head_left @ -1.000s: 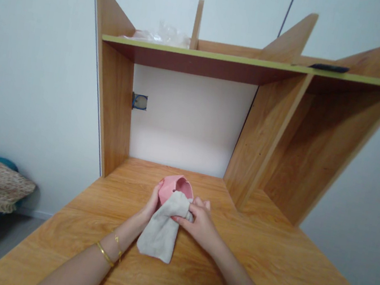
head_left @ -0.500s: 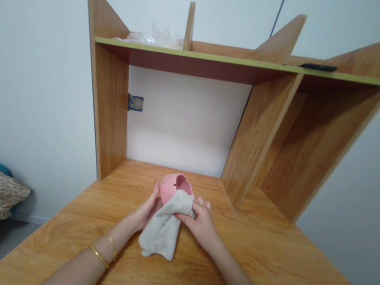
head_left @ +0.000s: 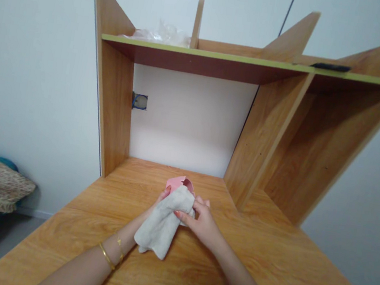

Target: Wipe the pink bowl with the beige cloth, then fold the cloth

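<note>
left fingers (head_left: 167, 190), curled and partly hidden, hold a pink container (head_left: 174, 182) by its left side; right fingers (head_left: 184, 217), nearly closed, pinch a grey cloth (head_left: 166, 220) draped across the container's opening.

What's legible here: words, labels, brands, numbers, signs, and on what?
None readable.
Pink container: no lettering on the part that shows; the rest is covered.
Gray cloth: no print visible.
Clear plastic bag: no text I can make out.
Flat black object on the shelf: too small to tell.
Recessed wall box: too small to tell.
</note>
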Demonstrator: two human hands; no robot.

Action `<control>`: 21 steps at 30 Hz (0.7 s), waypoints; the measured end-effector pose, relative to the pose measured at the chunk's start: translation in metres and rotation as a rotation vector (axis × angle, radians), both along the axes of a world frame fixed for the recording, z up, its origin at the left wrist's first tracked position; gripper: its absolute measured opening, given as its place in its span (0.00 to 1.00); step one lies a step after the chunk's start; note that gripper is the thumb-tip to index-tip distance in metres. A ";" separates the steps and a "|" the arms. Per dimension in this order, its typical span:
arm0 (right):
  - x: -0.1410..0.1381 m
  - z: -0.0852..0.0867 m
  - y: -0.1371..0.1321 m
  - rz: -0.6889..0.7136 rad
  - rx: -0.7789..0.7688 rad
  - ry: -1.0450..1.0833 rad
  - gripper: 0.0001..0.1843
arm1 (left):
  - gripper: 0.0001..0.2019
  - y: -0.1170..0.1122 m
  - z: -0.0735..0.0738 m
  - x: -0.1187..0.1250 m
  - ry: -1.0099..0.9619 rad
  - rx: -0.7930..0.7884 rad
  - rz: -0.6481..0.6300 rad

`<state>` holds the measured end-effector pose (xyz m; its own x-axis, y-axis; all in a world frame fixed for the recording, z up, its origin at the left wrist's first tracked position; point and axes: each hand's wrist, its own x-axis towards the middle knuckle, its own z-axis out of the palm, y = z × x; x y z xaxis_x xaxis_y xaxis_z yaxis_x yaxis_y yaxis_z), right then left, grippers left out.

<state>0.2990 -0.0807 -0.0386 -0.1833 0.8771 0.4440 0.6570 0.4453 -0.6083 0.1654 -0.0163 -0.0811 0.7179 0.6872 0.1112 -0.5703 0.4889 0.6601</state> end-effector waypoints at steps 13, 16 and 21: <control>0.011 0.016 -0.007 0.063 0.116 -0.444 0.14 | 0.32 -0.023 0.029 -0.019 0.109 -0.092 0.132; 0.012 0.013 -0.006 0.053 0.082 -0.382 0.14 | 0.36 -0.026 0.030 -0.019 0.078 -0.075 0.033; 0.014 0.003 0.001 -0.051 0.043 -0.157 0.10 | 0.38 -0.031 0.027 -0.016 0.052 -0.031 -0.033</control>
